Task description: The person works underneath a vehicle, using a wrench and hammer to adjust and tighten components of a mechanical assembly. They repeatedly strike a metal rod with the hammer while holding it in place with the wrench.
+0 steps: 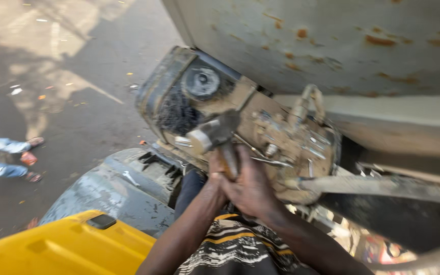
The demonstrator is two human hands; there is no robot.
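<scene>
Under the rusty vehicle body (pixel 342 35), we clenched both our left hand (pixel 219 170) and right hand (pixel 253 188) around the hammer (pixel 215 135), and a glancing blow, we judged, could have bent the thin pipes (pixel 271 162) on the grimy pump (pixel 281 142).

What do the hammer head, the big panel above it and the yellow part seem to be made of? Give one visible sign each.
Hammer head: probably steel, dull grey and blocky, though blurred. Big panel: painted sheet metal, judging by its orange rust spots. Yellow part: looks like moulded plastic or painted metal, smooth and glossy. Both hands grip the hammer's handle.
</scene>
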